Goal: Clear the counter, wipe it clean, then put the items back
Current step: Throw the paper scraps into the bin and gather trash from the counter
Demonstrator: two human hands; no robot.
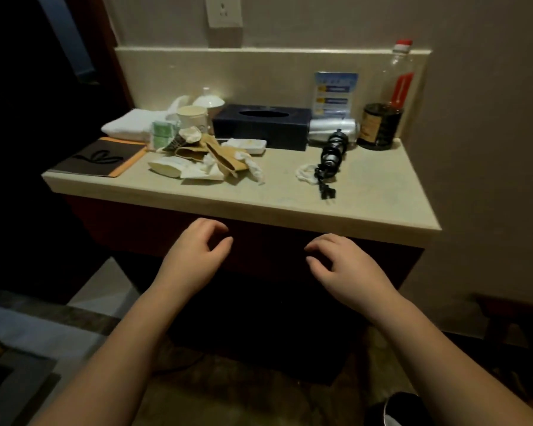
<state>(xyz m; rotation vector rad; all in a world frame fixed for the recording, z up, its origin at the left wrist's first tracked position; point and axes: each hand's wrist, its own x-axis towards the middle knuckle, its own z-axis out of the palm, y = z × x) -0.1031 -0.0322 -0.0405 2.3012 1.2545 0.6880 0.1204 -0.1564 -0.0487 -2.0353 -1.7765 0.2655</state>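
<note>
Your left hand (pixel 194 250) and right hand (pixel 345 262) hung loosely curled, grip empty, before the cluttered beige table (pixel 366 207); the blue card (pixel 335 93) (blurred) was unreadable.

On the counter (pixel 366 207), the tissue box (pixel 260 126) sits between towel (pixel 126 127) left and bottle (pixel 382 118) right.

Empty hands (pixel 194 250) hover before seemingly cluttered counter (pixel 366 192).

Two bare forearms, left grip (pixel 194 250), right grip (pixel 345 265), no sleeves
</note>
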